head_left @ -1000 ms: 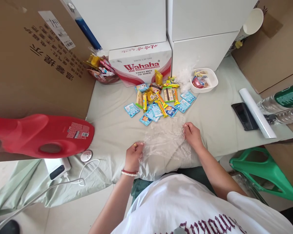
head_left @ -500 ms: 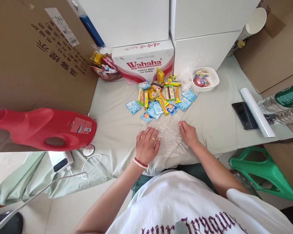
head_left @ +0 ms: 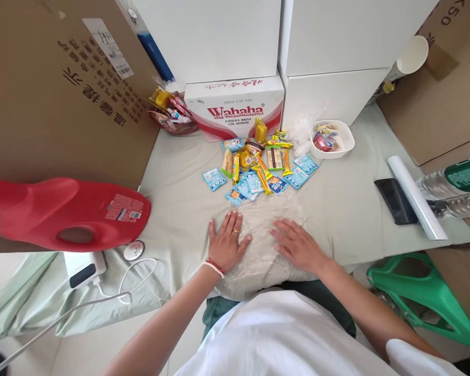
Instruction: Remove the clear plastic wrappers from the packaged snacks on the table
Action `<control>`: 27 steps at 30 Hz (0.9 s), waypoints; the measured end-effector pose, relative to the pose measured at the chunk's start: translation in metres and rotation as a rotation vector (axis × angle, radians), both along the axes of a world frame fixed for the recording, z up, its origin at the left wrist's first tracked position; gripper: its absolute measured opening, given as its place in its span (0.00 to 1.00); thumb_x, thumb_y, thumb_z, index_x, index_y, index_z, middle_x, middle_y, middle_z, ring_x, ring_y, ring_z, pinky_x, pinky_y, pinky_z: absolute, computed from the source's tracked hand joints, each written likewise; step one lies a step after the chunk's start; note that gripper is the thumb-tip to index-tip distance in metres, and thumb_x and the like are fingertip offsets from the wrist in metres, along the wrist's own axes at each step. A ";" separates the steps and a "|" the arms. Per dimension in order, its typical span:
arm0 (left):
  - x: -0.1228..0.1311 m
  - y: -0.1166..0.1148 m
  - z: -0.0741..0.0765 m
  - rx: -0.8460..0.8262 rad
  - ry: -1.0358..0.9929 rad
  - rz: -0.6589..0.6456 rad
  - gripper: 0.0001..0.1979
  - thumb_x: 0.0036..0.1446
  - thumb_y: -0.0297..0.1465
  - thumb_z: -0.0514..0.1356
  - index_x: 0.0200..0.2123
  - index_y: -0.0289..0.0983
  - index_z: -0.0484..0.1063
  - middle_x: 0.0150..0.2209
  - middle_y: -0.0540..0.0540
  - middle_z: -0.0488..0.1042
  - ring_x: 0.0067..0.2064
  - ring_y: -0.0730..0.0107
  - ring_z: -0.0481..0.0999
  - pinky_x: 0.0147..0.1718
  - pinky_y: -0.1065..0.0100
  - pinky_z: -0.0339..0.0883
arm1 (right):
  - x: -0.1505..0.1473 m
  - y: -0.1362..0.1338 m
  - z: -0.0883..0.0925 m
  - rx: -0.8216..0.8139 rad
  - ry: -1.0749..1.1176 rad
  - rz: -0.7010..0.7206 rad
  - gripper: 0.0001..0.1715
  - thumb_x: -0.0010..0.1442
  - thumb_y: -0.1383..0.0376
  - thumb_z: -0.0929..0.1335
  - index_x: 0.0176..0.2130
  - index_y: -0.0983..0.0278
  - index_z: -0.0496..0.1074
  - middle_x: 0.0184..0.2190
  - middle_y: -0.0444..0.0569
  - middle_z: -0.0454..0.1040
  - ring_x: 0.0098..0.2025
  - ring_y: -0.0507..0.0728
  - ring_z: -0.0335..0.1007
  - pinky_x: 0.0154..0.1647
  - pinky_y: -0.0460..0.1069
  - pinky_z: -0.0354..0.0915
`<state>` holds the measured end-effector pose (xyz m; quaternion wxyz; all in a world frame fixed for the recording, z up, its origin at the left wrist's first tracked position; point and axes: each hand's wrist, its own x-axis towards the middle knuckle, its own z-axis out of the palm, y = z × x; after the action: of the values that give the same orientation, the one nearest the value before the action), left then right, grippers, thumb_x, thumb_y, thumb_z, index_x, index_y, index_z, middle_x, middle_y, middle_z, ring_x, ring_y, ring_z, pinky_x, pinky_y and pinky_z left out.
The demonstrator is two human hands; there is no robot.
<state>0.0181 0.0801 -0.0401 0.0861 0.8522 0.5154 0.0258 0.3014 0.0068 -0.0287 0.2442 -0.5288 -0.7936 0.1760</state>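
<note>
A clear plastic bag [head_left: 258, 230] lies spread on the cloth-covered table in front of me. My left hand [head_left: 227, 241] rests flat on its left side, fingers stretched out and slightly apart. On its right part lies my right hand [head_left: 297, 244], open and a little blurred, fingers pointing left. Just beyond the bag is a loose pile of wrapped snacks: blue sachets [head_left: 214, 178], yellow stick packets [head_left: 285, 162], a yellow-wrapped piece [head_left: 260, 130] and a biscuit pack [head_left: 274, 158].
Behind the snacks stand a Wahaha carton [head_left: 235, 112], a crumpled clear bag [head_left: 302, 134] and a white tub [head_left: 332, 149] with snacks. A red jug [head_left: 74, 214] and power bank [head_left: 84, 269] are left; a phone [head_left: 395, 201], white roll [head_left: 417, 198] and bottles [head_left: 462, 177] right.
My right hand has opened from a pinch on the bag's edge and now lies on it. The bag is spread flatter and wider. My left hand has shifted slightly left.
</note>
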 end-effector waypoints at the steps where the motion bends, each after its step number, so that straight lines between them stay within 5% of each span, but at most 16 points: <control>1: -0.003 0.002 0.000 -0.011 -0.002 -0.020 0.35 0.71 0.48 0.48 0.76 0.39 0.52 0.76 0.36 0.52 0.76 0.47 0.55 0.72 0.32 0.28 | 0.003 -0.008 -0.002 -0.047 0.003 0.068 0.24 0.73 0.58 0.65 0.65 0.54 0.73 0.68 0.51 0.69 0.71 0.64 0.61 0.72 0.65 0.61; 6: -0.015 0.010 -0.003 -0.012 -0.009 -0.087 0.35 0.72 0.48 0.47 0.76 0.41 0.49 0.76 0.37 0.52 0.76 0.49 0.56 0.72 0.33 0.26 | 0.052 0.003 0.012 -0.182 0.155 -0.076 0.19 0.74 0.57 0.62 0.51 0.56 0.81 0.56 0.53 0.80 0.58 0.62 0.76 0.60 0.60 0.72; 9: -0.014 0.009 -0.004 0.005 -0.004 -0.088 0.35 0.72 0.48 0.46 0.77 0.42 0.48 0.76 0.37 0.52 0.76 0.49 0.56 0.72 0.32 0.27 | 0.067 0.066 0.036 -0.212 0.041 -0.281 0.21 0.74 0.57 0.61 0.47 0.59 0.81 0.45 0.53 0.82 0.46 0.61 0.80 0.50 0.55 0.74; 12: -0.013 0.008 -0.004 0.015 0.000 -0.099 0.35 0.72 0.47 0.46 0.77 0.42 0.48 0.76 0.38 0.52 0.76 0.49 0.56 0.72 0.32 0.29 | 0.050 0.150 0.051 -0.226 -0.231 -0.417 0.21 0.72 0.60 0.60 0.49 0.62 0.80 0.47 0.55 0.82 0.49 0.63 0.78 0.50 0.53 0.70; 17: -0.014 0.008 -0.004 0.030 0.001 -0.099 0.35 0.72 0.47 0.47 0.77 0.41 0.47 0.76 0.39 0.51 0.76 0.50 0.55 0.73 0.31 0.29 | -0.002 0.252 0.045 -0.235 -0.488 -0.617 0.27 0.73 0.53 0.62 0.58 0.69 0.75 0.55 0.67 0.76 0.53 0.69 0.77 0.50 0.56 0.69; 23: -0.015 0.007 -0.005 0.026 -0.027 -0.096 0.36 0.73 0.49 0.46 0.77 0.42 0.46 0.77 0.40 0.50 0.77 0.55 0.53 0.74 0.36 0.25 | -0.022 0.276 0.035 -0.312 -0.469 -0.640 0.25 0.68 0.57 0.69 0.56 0.73 0.74 0.55 0.71 0.74 0.55 0.69 0.75 0.53 0.57 0.69; 27: -0.018 0.007 -0.008 0.024 -0.032 -0.100 0.40 0.71 0.54 0.47 0.77 0.40 0.45 0.77 0.38 0.51 0.77 0.52 0.52 0.73 0.36 0.24 | -0.011 0.259 0.054 -0.276 -0.425 -0.719 0.27 0.65 0.60 0.70 0.59 0.71 0.71 0.56 0.69 0.72 0.53 0.70 0.75 0.51 0.57 0.70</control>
<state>0.0006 0.0872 -0.0482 0.0850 0.8773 0.4705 0.0412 0.2909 0.2654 0.0254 0.0481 -0.8236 -0.5606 0.0714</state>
